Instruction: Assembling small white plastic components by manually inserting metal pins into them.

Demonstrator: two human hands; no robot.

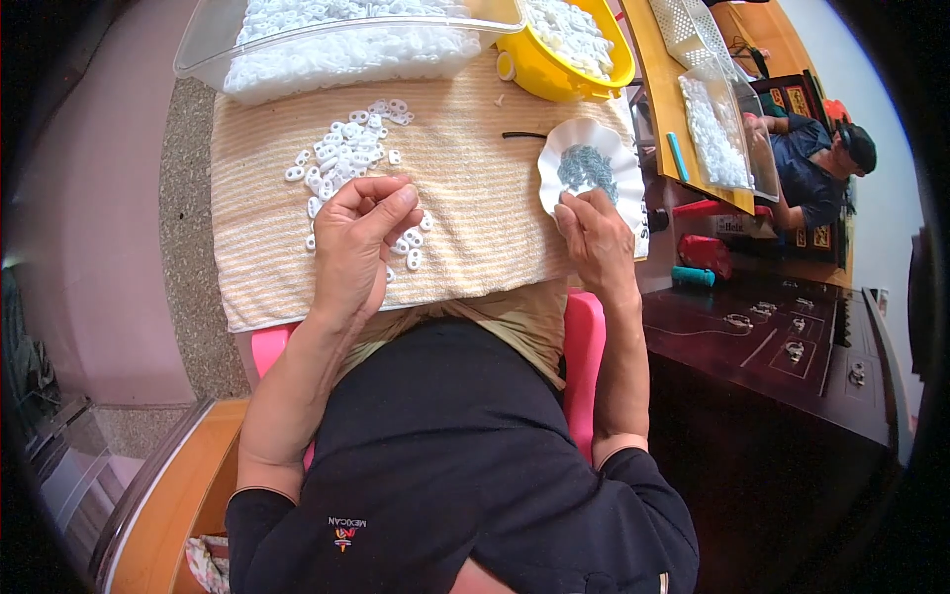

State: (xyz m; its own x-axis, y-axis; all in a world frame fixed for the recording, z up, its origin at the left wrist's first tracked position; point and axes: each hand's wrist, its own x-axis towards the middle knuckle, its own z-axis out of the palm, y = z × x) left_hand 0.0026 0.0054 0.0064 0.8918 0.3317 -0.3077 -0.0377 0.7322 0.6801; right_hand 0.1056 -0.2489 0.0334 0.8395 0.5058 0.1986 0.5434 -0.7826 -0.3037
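Observation:
My left hand is raised over the near part of a pile of small white plastic pieces, each with two holes. Its thumb and fingertips are pinched together, and whatever lies between them is hidden. To the right, my right hand reaches over the near rim of a white wavy-edged dish. Thumb and forefinger press together there; I cannot make out anything held. Inside the dish is a heap of small grey metal parts, probably screws. A thin black stick-like thing lies left of the dish.
A striped towel covers the table. Beyond the pile stands a clear bin of white pieces, beside a yellow tub of off-white pieces. At far right, a person sits by a wooden table with another clear container.

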